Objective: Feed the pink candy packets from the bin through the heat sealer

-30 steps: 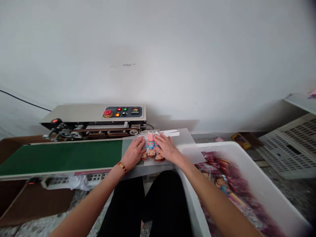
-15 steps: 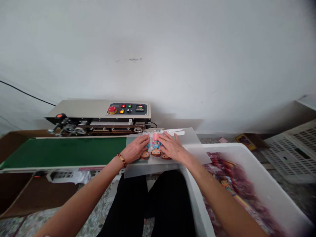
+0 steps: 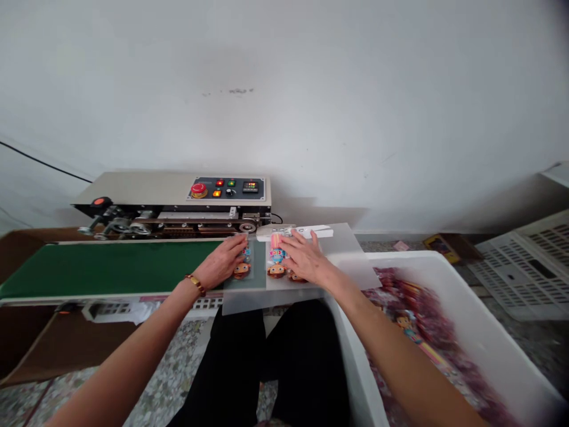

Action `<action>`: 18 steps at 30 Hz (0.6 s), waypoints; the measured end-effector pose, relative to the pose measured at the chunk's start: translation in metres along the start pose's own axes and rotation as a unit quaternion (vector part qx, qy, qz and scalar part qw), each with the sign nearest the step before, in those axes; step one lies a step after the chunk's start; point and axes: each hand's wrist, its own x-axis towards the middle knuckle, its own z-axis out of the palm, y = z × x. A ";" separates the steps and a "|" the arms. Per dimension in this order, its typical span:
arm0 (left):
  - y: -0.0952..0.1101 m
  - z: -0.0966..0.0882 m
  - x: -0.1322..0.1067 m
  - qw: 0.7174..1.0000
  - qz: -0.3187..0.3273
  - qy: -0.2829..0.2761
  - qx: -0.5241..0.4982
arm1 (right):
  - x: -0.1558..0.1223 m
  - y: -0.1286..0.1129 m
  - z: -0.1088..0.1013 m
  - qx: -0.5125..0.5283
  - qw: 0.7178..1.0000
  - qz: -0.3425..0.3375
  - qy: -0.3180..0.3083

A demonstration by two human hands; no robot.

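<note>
My left hand (image 3: 220, 264) holds a clear packet with a cartoon face (image 3: 241, 271) near the right end of the green belt. Its fingers are together over the packet's upper part, and the thumb is hidden. Over a frosted plastic sheet (image 3: 342, 258), my right hand (image 3: 306, 258) lies with fingers spread across two more packets. The left one of these packets (image 3: 276, 270) shows a cartoon face and pink lettering; the other packet (image 3: 295, 277) is mostly under my palm. Behind the hands stands a sealing machine (image 3: 178, 196) with lit buttons and a digital display.
The green conveyor belt (image 3: 111, 267) runs left below the machine. A white foam box (image 3: 435, 267) at the right holds many reddish wrapped packets (image 3: 427, 320). A white plastic crate (image 3: 524, 273) stands beyond it. Brown cardboard (image 3: 80, 344) is at lower left, near a black cable (image 3: 44, 160).
My left hand has slid left with one packet, opening a gap to the other two. My right hand has shifted slightly left on its packets. The view has tilted a little.
</note>
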 end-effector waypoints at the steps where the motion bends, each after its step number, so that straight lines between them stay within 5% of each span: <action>1: -0.008 -0.007 -0.006 1.000 -0.012 -0.007 0.008 | 0.005 -0.003 0.001 -0.001 1.000 -0.008 -0.003; 4: -0.017 -0.024 -0.014 0.997 -0.054 0.007 0.063 | 0.019 -0.013 0.003 -0.001 1.000 -0.026 -0.011; 6: -0.004 -0.023 -0.008 0.993 -0.064 0.039 0.091 | 0.025 -0.019 0.005 0.001 1.000 -0.029 -0.009; 13: 0.062 0.032 0.033 1.000 -0.018 0.009 0.023 | 0.001 -0.003 0.005 -0.034 0.999 0.003 0.042; 18: 0.030 0.020 0.011 1.000 -0.026 0.012 0.008 | -0.004 0.003 0.006 -0.039 0.999 -0.005 0.037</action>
